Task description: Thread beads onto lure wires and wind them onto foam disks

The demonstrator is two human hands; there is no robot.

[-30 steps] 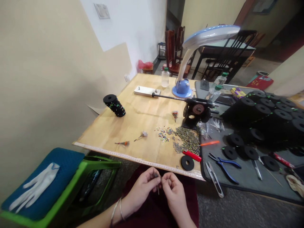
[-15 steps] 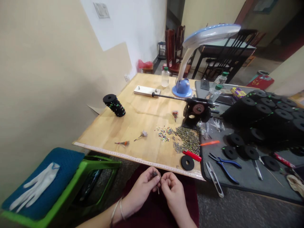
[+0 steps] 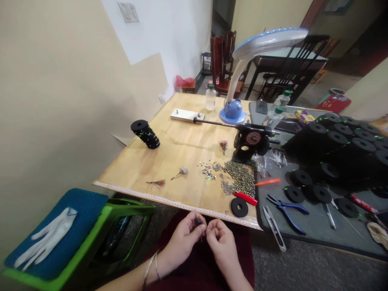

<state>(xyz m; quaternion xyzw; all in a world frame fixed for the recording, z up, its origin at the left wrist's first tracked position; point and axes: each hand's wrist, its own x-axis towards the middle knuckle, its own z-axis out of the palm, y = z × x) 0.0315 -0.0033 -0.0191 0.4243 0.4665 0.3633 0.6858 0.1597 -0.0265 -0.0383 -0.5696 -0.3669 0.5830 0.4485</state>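
Just off the table's near edge, my left hand (image 3: 188, 233) is closed, pinching a small dark bundle (image 3: 199, 221) between thumb and fingers. Beside it my right hand (image 3: 220, 239) is closed too, its fingertips pressed together close to the left thumb; whatever they grip is too small to make out. Ahead on the wooden table (image 3: 182, 149) lie small feathery bundles, one orange (image 3: 157, 183), one whitish (image 3: 182, 171) and one red-grey (image 3: 223, 146). Small metallic pieces (image 3: 241, 176) and coloured beads (image 3: 209, 173) are spread in front of the black clamp device (image 3: 252, 141).
A black foam ring (image 3: 239, 207) and red lighter (image 3: 245, 198) lie by the near edge. Blue pliers (image 3: 287, 208), tweezers (image 3: 275, 230) and stacked black foam rolls (image 3: 333, 145) are on the grey mat. A foam cylinder (image 3: 146, 134) stands left; a lamp (image 3: 233, 111) stands behind.
My hands stay nearly in place, with the right fingertips shifted very slightly. The camera view has moved a little.
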